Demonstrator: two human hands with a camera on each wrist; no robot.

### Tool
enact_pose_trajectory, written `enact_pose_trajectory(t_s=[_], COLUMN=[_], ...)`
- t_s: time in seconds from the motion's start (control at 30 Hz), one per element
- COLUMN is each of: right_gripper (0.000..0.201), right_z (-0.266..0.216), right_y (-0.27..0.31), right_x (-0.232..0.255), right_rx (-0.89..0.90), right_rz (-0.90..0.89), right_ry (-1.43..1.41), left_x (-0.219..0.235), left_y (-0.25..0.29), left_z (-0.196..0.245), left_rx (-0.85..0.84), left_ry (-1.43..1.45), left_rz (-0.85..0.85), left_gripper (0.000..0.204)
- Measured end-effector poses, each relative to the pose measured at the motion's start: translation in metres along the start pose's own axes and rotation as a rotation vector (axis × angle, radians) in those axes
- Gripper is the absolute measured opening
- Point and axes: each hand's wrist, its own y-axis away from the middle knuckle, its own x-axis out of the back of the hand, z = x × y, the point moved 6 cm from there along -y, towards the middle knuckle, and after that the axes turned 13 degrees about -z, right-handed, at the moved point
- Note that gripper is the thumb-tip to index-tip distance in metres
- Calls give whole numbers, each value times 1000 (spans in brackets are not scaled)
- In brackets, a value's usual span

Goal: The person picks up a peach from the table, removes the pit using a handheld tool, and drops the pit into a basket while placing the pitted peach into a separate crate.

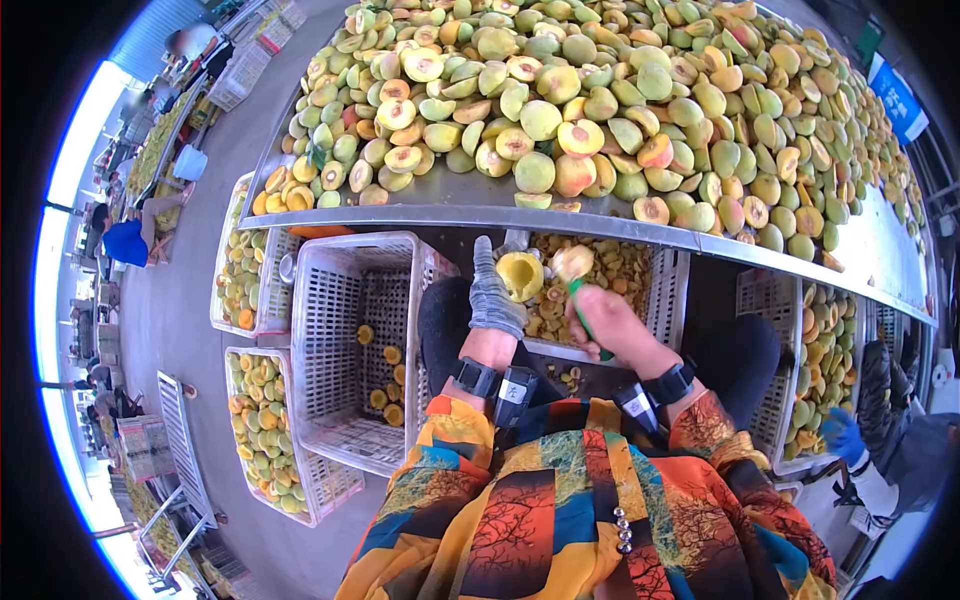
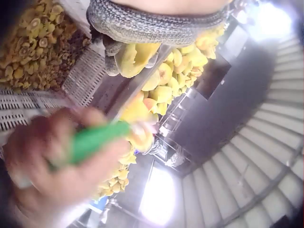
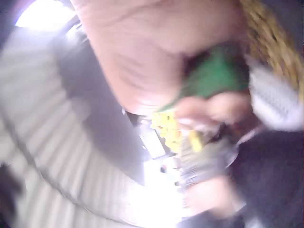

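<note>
In the head view my left hand (image 1: 497, 305), in a grey knit glove, holds a hollowed yellow peach half (image 1: 519, 278), its cavity showing. The same peach half (image 2: 133, 59) sticks out below the glove cuff (image 2: 156, 23) in the left wrist view. Bare and to the right, my right hand (image 1: 615, 325) grips a green-handled scooping tool (image 1: 585, 315). A blurred pale brown piece of fruit (image 1: 573, 262) covers the tool's head, apart from the peach half. In the right wrist view, fingers (image 3: 228, 104) wrap the green handle (image 3: 213, 78).
Ahead, a metal table (image 1: 480, 212) bears a big heap of halved peaches. A crate of fruit scraps (image 1: 668, 290) stands below both hands. At the left, a white crate (image 1: 350, 245) holds several hollowed halves, beside fuller crates (image 1: 290, 430). Another person's blue-gloved hand (image 1: 843, 435) shows at the right.
</note>
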Motion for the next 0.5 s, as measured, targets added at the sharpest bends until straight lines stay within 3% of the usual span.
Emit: enact_pose_trajectory(t_s=[0.07,0.1,0.17,0.2,0.3,0.37,0.4,0.47,0.5], right_gripper=[28,28,34,34,35,37,37,41,39], right_z=[12,-2,-5,-3,-5,9,7,16,26], right_y=[9,10,12,7,5,4,5,7,5], right_x=[19,15,15,23,22,15,16,18,29], right_rx=[340,338,-84,92,201,-14,-13,-72,-114], right_rz=[357,367,264,337,329,124,130,141,250], right_ry=[1267,1265,363,683,720,92,84,-379,-115], left_x=[-4,-2,-2,-4,-11,-10,-8,2,3], left_y=[-1,-7,2,7,13,17,16,15,18], left_z=[7,5,5,10,8,6,5,4,2], left_rx=[-75,-84,-113,-155,-142,-146,-138,-147,-140], left_ry=[-38,-10,-52,-98,-125,-188,-194,-267,-270], left_rz=[-81,-174,-96,-32,-63,-66,-67,-1,0], left_gripper=[56,55,54,54,48,41,41,39,39])
